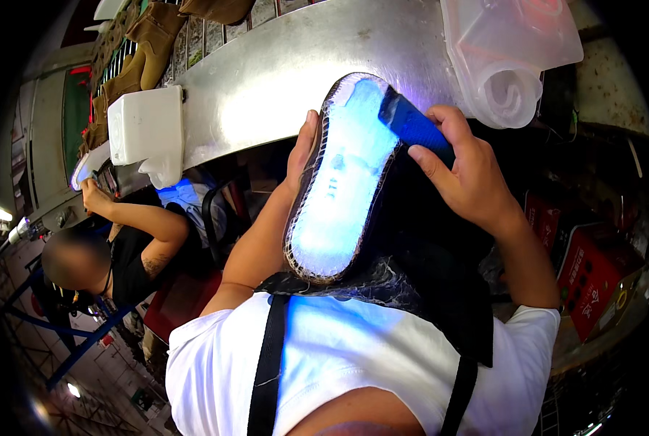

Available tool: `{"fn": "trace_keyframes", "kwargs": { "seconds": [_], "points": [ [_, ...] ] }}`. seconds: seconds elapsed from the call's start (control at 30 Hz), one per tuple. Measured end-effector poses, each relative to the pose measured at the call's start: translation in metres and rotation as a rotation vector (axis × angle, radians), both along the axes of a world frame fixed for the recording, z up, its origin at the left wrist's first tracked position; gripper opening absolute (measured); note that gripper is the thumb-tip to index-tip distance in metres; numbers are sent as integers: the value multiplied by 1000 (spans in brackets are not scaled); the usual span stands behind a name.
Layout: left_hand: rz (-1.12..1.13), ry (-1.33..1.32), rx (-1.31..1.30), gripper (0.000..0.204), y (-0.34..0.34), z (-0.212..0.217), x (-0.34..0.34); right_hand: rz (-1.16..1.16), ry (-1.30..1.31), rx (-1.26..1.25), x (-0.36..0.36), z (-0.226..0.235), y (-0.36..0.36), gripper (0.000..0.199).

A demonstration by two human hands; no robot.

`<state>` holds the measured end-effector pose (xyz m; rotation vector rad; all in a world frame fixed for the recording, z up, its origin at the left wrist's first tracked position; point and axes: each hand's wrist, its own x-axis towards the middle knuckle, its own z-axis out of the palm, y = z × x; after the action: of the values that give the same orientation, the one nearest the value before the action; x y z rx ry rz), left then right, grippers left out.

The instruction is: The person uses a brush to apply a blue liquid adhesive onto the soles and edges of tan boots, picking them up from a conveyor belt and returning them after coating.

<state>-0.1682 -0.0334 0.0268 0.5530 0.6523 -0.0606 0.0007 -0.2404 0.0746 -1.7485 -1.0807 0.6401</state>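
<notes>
A shoe is held bottom up in front of my chest, its pale sole side lit bluish white and ringed by stitching. My left hand grips its left side, thumb up along the edge and the other fingers hidden beneath. In my right hand is a blue brush-like tool, pinched between thumb and fingers. The tool's dark end touches the upper right edge of the shoe bottom. A black apron covers my front below the shoe.
A metal work surface curves ahead, with a white plastic container at left and a translucent one at right. Brown boots stand on a rack far left. A co-worker sits at left, holding another shoe. Red boxes lie at right.
</notes>
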Motion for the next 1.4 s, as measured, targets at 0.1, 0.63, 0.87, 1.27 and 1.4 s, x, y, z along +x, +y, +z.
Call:
{"fn": "trace_keyframes", "kwargs": {
  "seconds": [0.1, 0.63, 0.87, 1.27, 1.4],
  "points": [
    [39, -159, -299, 87, 7, -13, -7, 69, -148, 36, -26, 4, -5, 31],
    [-44, -18, -93, 89, 8, 3, 0, 316, -597, 178, 8, -11, -1, 20],
    [-11, -166, -299, 88, 8, -12, -8, 14, -345, 221, 9, -29, 1, 15],
    [10, -12, -14, 90, -1, 0, 2, -101, 258, 364, -6, 0, -5, 20],
    [-5, -64, -3, 90, -5, 1, 2, -150, -838, 505, 2, 0, -11, 39]
  ]
}}
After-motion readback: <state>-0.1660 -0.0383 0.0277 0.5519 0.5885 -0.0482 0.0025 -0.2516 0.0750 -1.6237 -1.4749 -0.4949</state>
